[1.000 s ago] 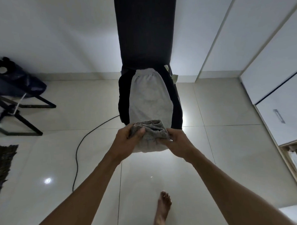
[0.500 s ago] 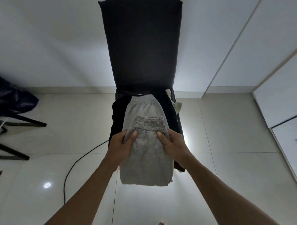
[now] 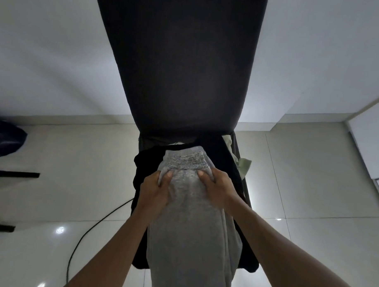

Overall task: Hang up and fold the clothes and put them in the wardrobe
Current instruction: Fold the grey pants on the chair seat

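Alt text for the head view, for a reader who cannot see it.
Both hands, left hand and right hand, grip grey pants near the waistband, laid over dark clothes on a black chair. A black cable crosses the tiled floor.

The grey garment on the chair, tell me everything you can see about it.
The grey garment looks like soft heathered knit, perhaps sweatpants, with a ribbed, speckled waistband at its far end. It lies lengthwise along the chair seat over dark clothing, its near end hanging past the front edge. The left hand and the right hand grip it just below the waistband, thumbs on top, bunching the cloth slightly. A pale green cloth lies beside it, apart.
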The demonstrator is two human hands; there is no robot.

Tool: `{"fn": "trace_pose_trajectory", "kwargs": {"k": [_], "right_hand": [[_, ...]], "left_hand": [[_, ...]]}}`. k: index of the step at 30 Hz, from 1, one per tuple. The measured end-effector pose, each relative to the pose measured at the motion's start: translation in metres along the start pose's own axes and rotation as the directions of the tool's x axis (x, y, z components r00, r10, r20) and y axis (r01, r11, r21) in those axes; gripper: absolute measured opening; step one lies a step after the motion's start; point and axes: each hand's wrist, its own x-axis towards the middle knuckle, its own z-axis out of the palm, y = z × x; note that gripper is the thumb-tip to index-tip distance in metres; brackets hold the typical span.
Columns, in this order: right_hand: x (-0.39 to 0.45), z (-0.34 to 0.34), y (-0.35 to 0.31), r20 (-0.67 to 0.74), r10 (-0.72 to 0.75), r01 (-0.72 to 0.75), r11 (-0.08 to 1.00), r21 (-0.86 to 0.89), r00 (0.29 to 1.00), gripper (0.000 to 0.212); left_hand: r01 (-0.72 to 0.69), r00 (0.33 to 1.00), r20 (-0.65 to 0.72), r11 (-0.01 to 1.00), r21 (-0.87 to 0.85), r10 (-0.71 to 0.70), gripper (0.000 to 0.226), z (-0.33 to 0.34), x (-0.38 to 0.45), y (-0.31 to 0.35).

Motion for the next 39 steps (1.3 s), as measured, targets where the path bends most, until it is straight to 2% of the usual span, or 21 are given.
{"fn": "trace_pose_trajectory", "kwargs": {"k": [3,5,9,11,14,17,22,26,30,34,37,39], "right_hand": [[0.048,0.013,0.012,-0.018,0.015,-0.016,0.999,-0.029,1.000,0.022],[0.068,0.022,0.022,-0.035,0.018,-0.021,0.997,-0.080,0.999,0.029],[0.085,0.037,0.040,-0.054,0.076,-0.079,0.995,-0.053,0.996,0.027],[0.088,0.038,0.040,-0.055,0.111,-0.115,0.991,-0.062,0.992,0.024],[0.083,0.033,0.038,-0.076,0.141,-0.146,0.987,-0.060,0.987,0.039],[0.057,0.026,0.039,-0.063,0.165,-0.166,0.986,-0.007,0.984,0.054],[-0.008,0.018,0.060,-0.108,0.306,-0.310,0.950,-0.023,0.946,0.052],[-0.069,0.016,0.089,-0.070,0.327,-0.330,0.943,-0.038,0.943,0.040],[-0.123,0.026,0.129,-0.014,0.329,-0.329,0.939,-0.102,0.944,0.044],[-0.155,0.031,0.168,0.054,0.344,-0.329,0.926,-0.186,0.938,0.042],[-0.160,0.038,0.193,0.087,0.337,-0.302,0.912,-0.277,0.938,0.040],[-0.157,0.041,0.208,0.081,0.313,-0.285,0.926,-0.249,0.946,0.023]], "left_hand": [[0.014,1.000,0.007,0.998,0.053,-0.014,0.042,0.014,0.051,-0.016],[0.010,1.000,0.023,0.996,0.085,-0.012,0.034,0.024,0.073,-0.029],[0.120,0.991,0.033,0.982,0.145,-0.126,0.045,0.040,0.095,-0.057],[0.127,0.991,0.009,0.981,0.150,-0.130,0.047,0.042,0.096,-0.065],[0.142,0.990,0.000,0.977,0.158,-0.144,0.053,0.036,0.090,-0.061],[0.199,0.979,0.006,0.967,0.160,-0.202,0.053,0.023,0.065,-0.060],[0.289,0.956,0.022,0.949,0.126,-0.294,0.054,0.005,-0.007,-0.076],[0.338,0.937,0.056,0.935,0.108,-0.345,0.060,0.001,-0.066,-0.108],[0.369,0.925,0.076,0.928,0.060,-0.373,0.060,0.002,-0.112,-0.140],[0.404,0.907,0.128,0.915,0.008,-0.402,0.036,0.011,-0.133,-0.170],[0.363,0.912,0.191,0.931,0.034,-0.363,0.048,0.017,-0.140,-0.188],[0.287,0.930,0.211,0.954,0.089,-0.300,0.055,0.020,-0.141,-0.197]]}}
